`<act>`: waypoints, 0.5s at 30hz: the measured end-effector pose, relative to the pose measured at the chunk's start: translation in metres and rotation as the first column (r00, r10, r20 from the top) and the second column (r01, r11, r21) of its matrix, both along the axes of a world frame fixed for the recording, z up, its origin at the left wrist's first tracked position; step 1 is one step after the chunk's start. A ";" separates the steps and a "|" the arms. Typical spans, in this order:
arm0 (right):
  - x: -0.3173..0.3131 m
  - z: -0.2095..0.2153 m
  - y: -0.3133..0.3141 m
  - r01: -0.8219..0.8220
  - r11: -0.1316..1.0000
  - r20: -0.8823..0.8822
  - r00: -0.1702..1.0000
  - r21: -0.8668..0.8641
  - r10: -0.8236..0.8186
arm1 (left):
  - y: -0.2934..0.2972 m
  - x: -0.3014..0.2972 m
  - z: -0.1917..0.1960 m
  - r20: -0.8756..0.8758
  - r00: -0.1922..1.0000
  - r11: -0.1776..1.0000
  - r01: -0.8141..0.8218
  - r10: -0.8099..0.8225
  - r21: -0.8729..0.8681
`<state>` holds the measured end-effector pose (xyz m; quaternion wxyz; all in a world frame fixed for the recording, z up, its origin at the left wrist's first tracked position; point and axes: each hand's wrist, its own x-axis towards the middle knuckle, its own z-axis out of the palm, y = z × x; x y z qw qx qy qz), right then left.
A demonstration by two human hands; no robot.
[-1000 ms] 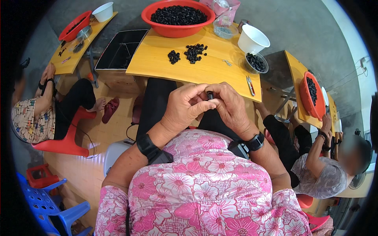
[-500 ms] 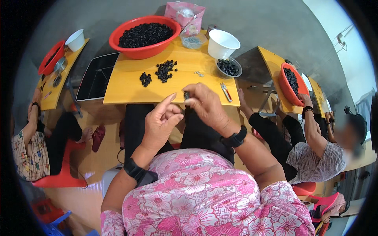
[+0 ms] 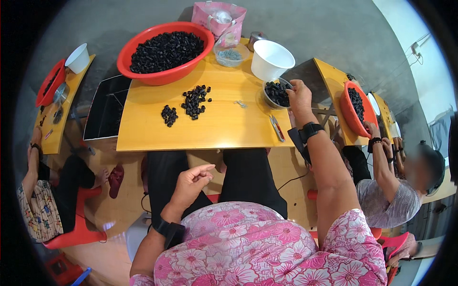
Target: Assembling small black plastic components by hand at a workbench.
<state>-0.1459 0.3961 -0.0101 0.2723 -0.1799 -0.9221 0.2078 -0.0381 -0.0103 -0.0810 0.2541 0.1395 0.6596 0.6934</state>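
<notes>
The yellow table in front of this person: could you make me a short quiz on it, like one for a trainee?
1. Multiple choice: which hand is at the clear bowl in front of the white tub? a) left b) right
2. True or false: the snips lie farther back on the table than the white tub.
3. Fill in: the loose black pieces on the tabletop form ___ main piles.

Key:
1. b, the right hand.
2. False; the snips lie nearer the front edge.
3. Two.
</notes>
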 end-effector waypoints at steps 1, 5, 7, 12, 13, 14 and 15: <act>-0.004 -0.003 0.005 0.025 0.999 0.025 0.999 0.039 -0.026 | -0.001 -0.002 -0.001 0.010 1.000 1.000 -0.005 0.004 0.008; -0.009 0.000 -0.003 -0.008 0.987 -0.044 0.999 0.161 0.015 | 0.001 -0.009 -0.006 0.131 0.991 0.997 -0.025 0.014 0.078; -0.010 0.004 -0.025 -0.151 0.973 -0.139 0.975 0.174 0.176 | 0.003 -0.011 -0.003 0.176 0.984 0.994 -0.044 0.027 0.099; -0.028 0.003 -0.106 -0.491 0.869 -0.079 0.866 0.052 0.494 | 0.002 -0.017 -0.011 0.296 0.955 0.982 -0.055 -0.001 0.181; -0.034 -0.001 -0.118 -0.538 0.841 -0.033 0.841 0.057 0.540 | 0.002 -0.018 -0.013 0.302 0.953 0.981 -0.047 -0.013 0.188; -0.041 -0.005 -0.129 -0.584 0.809 0.013 0.811 0.061 0.585 | 0.001 -0.019 -0.013 0.306 0.952 0.981 -0.053 -0.007 0.187; -0.047 -0.008 -0.140 -0.587 0.807 0.015 0.809 0.059 0.587 | 0.000 -0.019 -0.013 0.313 0.950 0.979 -0.053 -0.012 0.197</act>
